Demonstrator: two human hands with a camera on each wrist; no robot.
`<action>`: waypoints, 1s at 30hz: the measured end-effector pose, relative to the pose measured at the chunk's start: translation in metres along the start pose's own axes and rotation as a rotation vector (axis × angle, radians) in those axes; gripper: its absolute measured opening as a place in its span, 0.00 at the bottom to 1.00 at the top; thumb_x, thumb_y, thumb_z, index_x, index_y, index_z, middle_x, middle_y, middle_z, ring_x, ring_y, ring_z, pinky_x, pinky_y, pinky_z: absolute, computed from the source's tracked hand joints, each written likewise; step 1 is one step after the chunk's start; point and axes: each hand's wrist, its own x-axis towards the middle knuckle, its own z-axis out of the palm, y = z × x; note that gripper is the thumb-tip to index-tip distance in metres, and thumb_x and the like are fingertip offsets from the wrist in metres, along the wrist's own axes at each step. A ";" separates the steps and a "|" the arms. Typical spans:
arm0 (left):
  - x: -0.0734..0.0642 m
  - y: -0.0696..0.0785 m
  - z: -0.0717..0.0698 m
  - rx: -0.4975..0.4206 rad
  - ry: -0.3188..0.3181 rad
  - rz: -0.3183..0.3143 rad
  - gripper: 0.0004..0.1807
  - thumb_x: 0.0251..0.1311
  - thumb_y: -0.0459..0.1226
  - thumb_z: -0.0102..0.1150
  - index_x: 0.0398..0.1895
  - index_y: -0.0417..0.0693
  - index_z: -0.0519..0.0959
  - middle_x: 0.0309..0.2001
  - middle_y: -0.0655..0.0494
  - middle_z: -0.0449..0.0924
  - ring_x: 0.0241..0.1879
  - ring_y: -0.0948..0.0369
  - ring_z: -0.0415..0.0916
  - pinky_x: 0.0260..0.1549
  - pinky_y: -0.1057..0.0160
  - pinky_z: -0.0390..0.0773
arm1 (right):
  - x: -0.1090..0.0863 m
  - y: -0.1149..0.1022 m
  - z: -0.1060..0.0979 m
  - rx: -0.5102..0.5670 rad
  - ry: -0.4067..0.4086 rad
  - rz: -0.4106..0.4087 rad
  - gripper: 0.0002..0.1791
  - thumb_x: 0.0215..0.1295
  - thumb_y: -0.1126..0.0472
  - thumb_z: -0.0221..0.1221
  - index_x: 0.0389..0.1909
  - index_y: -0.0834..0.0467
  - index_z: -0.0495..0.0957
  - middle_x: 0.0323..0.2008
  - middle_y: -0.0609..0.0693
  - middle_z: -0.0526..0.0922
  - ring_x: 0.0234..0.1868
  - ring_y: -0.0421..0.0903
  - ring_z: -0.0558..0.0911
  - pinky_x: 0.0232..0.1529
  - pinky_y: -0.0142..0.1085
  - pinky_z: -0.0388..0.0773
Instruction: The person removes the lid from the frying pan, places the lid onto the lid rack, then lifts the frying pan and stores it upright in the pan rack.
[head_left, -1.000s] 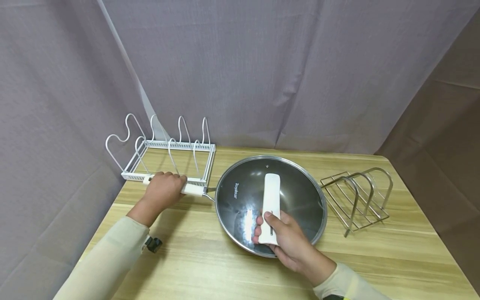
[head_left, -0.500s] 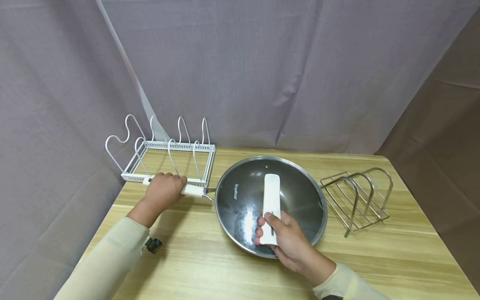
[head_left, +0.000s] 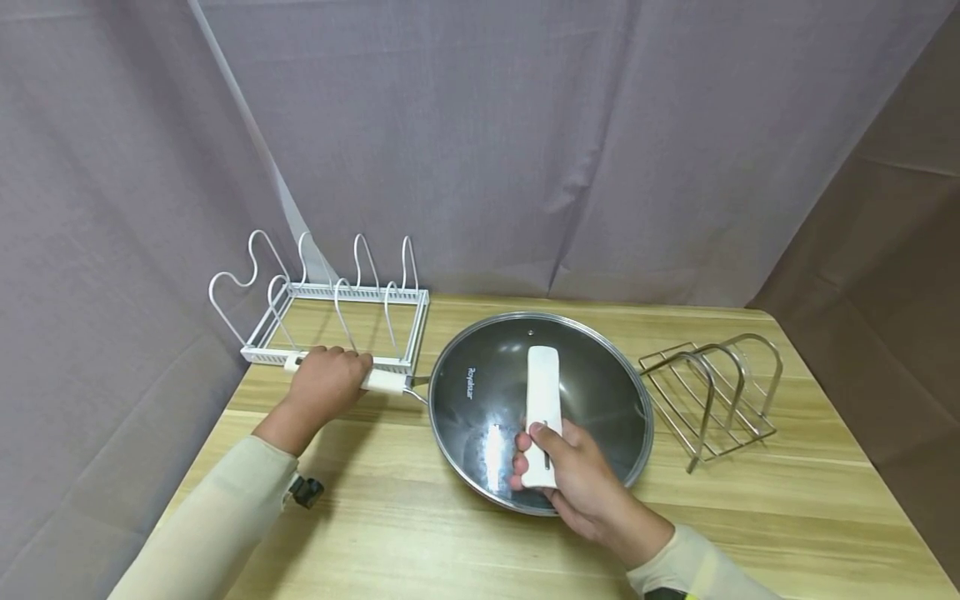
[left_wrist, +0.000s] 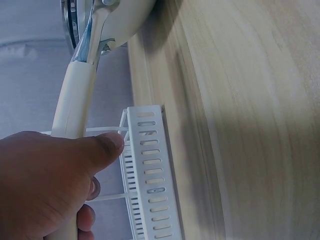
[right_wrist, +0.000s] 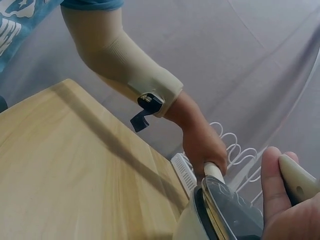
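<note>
White rack (head_left: pixel 417 333): at the back left of the worktop (head_left: pixel 360 525), wire loops upright.
Left hand (head_left: pixel 330 382): fingers curled round the white handle (head_left: pixel 386 381) of the pan (left_wrist: pixel 127 22), near the rack's front; whether handle and rack touch, I cannot tell.
Pan: midway along the worktop, right of the rack, handle pointing left.
Lid (head_left: pixel 480 425): glass, over the pan, printed "Royalstar".
Right hand (head_left: pixel 588 483): grips the near end of the lid's white knob (head_left: pixel 543 385), thumb on top.
Steel rack (head_left: pixel 705 417): just right of the lid, arches upright.
</note>
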 end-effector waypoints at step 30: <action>0.004 0.000 -0.006 -0.116 -0.081 0.003 0.18 0.51 0.39 0.74 0.27 0.49 0.70 0.22 0.55 0.76 0.23 0.51 0.77 0.25 0.52 0.76 | -0.005 -0.018 -0.006 -0.041 -0.021 -0.006 0.19 0.82 0.59 0.46 0.60 0.72 0.61 0.35 0.52 0.76 0.30 0.45 0.80 0.38 0.44 0.86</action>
